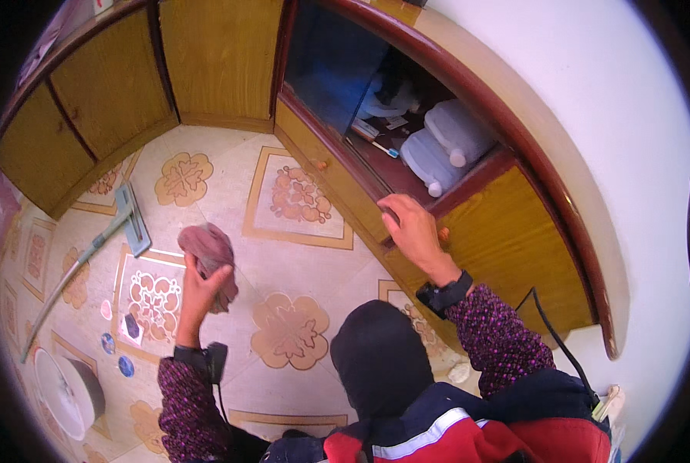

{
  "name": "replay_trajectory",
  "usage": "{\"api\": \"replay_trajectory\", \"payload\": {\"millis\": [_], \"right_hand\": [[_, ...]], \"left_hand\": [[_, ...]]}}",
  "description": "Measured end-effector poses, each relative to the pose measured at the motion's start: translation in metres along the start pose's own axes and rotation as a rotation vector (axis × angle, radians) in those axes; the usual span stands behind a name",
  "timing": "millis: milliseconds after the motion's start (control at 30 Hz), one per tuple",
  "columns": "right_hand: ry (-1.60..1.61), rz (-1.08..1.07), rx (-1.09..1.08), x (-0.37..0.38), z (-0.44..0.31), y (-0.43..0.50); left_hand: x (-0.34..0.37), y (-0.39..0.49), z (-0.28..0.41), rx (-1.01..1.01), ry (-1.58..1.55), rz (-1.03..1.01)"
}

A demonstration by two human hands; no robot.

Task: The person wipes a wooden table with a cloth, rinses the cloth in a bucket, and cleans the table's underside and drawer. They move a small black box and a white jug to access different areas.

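Observation:
My left hand (205, 288) grips a crumpled pinkish-brown cloth (213, 254) above the patterned floor. My right hand (412, 230) is at the front lip of an open cabinet compartment (374, 159), its fingers curled over or near the edge. Whether it touches the lip or pinches something small is hidden. Inside the compartment lie two whitish plastic containers (428, 159), a toothbrush (384, 149) with a blue-and-white head, and a small box (365, 128). A dark glass sliding pane (333, 63) covers the compartment's left part.
A flat mop (129, 223) lies on the floor at left, with its long handle (67, 283). Below it stands a white bucket (70, 393). Round blue stickers (126, 366) mark the floor nearby. Wooden cupboard doors (223, 63) line the back; a round knob (444, 234) is beside my right hand.

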State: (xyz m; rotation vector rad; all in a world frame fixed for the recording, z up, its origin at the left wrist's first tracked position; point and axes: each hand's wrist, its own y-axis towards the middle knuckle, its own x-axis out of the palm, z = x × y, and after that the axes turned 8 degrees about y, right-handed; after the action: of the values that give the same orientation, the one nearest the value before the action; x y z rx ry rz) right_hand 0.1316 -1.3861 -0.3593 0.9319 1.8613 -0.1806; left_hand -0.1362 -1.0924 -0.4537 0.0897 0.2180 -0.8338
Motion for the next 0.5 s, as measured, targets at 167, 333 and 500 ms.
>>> {"api": "replay_trajectory", "payload": {"millis": [167,333,500], "right_hand": [[0.237,0.243,-0.263,0.004,0.015,0.004],[0.337,0.270,-0.466,-0.036,0.020,0.017],[0.543,0.185,-0.091,-0.041,0.024,0.041]], "left_hand": [[0.112,0.061,0.041,0.024,0.249,-0.324],[0.247,0.149,0.101,0.838,0.565,-0.511],[0.299,0.176,0.130,0.918,0.748,-0.550]]}}
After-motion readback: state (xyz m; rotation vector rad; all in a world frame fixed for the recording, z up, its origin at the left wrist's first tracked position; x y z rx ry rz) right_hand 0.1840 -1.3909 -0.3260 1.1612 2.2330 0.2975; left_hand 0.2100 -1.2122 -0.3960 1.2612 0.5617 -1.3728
